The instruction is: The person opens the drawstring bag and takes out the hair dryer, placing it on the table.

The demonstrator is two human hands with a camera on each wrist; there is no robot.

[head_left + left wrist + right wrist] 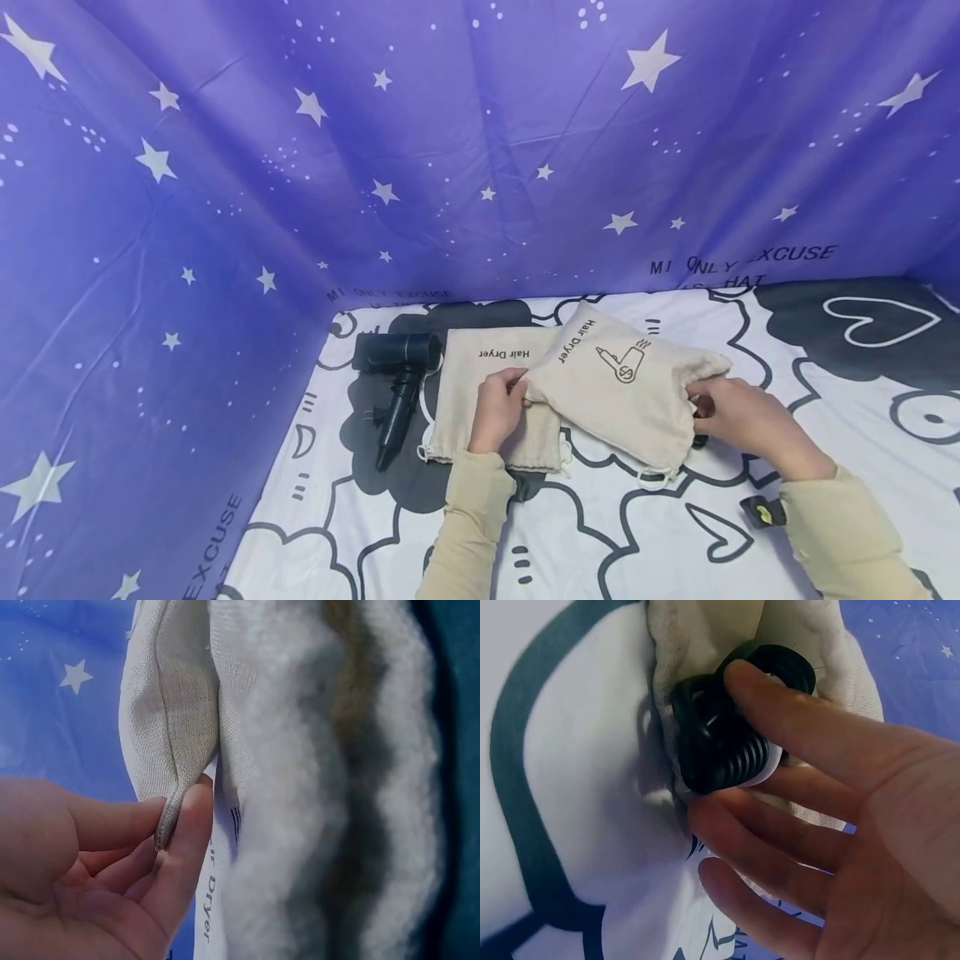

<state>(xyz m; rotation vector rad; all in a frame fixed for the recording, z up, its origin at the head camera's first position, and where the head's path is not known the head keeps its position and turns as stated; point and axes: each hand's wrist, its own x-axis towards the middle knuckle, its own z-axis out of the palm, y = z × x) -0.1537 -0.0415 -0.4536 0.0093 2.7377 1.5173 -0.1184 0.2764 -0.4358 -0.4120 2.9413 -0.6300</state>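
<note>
A beige drawstring bag [592, 392] printed "Hair Dryer" is tilted up over a second, flat drawstring bag [459, 400]. My left hand [498, 408] pinches a bottom corner of the upper bag between thumb and fingers; the seam shows between them in the left wrist view. At the bag's mouth my right hand [738, 417] holds a black ribbed, looped part [735, 742], its thumb on top and fingers beneath. That part sticks out of the opening; whatever else lies inside is hidden. The bag bulges somewhat.
To the left lies a dark folding hair dryer [397, 383], with a plug [372, 414] beside its handle. A white sheet [555, 533] with black cartoon outlines covers the surface. Purple star-printed curtains [480, 125] stand behind and at the left.
</note>
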